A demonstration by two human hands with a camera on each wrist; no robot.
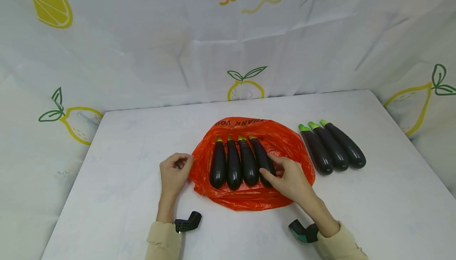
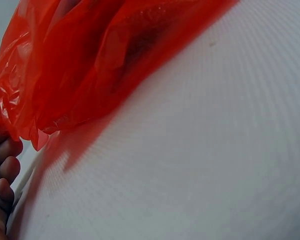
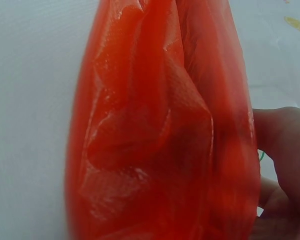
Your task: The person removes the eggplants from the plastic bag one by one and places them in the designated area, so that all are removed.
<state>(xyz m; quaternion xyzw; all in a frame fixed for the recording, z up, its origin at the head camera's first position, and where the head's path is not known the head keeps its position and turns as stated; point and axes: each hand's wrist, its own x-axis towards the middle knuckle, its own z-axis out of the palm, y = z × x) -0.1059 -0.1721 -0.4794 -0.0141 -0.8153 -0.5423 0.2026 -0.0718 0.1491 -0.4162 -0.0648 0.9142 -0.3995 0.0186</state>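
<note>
My left hand (image 1: pixel 174 176) pinches one red plastic bag (image 1: pixel 285 143), right hand (image 1: pixel 293 179) one of its four long purple eggplants (image 1: pixel 249 166); three others (image 1: pixel 331 148) outside.

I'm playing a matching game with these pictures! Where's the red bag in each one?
Head: the red bag is a bit below and right of the middle, with eggplants in it.
Left wrist: it's at the top left, above the left hand.
Right wrist: it fills the middle, top to bottom, left of the right hand.
Shared landmark: the white table.
</note>
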